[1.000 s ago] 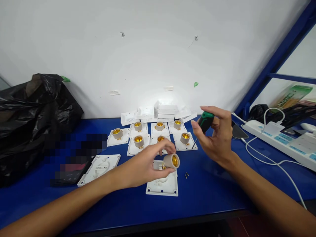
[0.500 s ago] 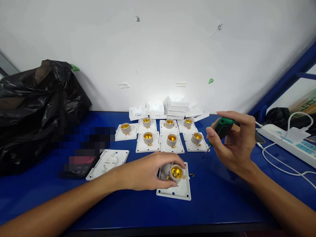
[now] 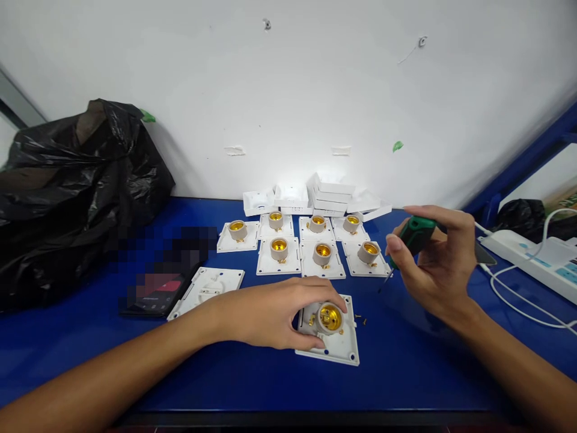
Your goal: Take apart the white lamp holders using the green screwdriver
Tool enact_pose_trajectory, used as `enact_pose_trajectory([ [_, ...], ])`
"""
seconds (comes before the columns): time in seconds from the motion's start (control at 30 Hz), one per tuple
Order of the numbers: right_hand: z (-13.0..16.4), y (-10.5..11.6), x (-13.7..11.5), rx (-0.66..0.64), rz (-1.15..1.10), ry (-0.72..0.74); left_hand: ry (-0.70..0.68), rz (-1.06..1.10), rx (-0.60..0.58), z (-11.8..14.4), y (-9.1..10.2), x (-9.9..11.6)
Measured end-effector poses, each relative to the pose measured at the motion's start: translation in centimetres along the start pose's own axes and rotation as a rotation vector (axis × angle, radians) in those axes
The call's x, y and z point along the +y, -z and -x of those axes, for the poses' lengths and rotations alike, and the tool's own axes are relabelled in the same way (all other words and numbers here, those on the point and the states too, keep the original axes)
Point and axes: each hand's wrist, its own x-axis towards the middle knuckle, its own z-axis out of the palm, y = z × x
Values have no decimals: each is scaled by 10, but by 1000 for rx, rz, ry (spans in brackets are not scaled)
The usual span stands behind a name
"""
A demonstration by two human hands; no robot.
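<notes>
My left hand (image 3: pixel 288 310) curves around a lamp socket (image 3: pixel 330 317) with a brass-coloured threaded inside. Its fingers are at the socket's far side and its thumb is low on the near side, over the white square plate (image 3: pixel 338 349) beneath. Whether the socket is seated on that plate I cannot tell. Raised to the right, my right hand (image 3: pixel 435 264) is closed on a green and black screwdriver (image 3: pixel 412 237), its thin shaft angled down to the left, apart from the socket. Two small brass screws (image 3: pixel 364 321) lie just right of the plate.
Several plates bearing sockets (image 3: pixel 322 252) stand in two rows beyond my hands. White covers (image 3: pixel 333 195) are stacked against the wall. A bare plate (image 3: pixel 211 288) and a phone (image 3: pixel 157 294) lie left, near a black bag (image 3: pixel 90 180). A power strip (image 3: pixel 518 258) with cables is right.
The socket under my left hand has turned a little, and my left thumb has slid lower, off its near side. The screwdriver stays raised in my right hand. The whole view has shifted slightly.
</notes>
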Motion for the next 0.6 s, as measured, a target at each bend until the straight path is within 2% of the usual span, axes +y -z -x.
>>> enact_pose_trajectory([
  [0.23, 2, -2, -1, -1, -3, 9, -12, -198, 80, -3, -15, -1],
  [0.37, 2, -1, -3, -8, -28, -1, -22, -209, 127, -2, -16, 0],
  [0.6, 4, -2, -4, -9, -29, -10, -15, -233, 54, -1, -3, 3],
])
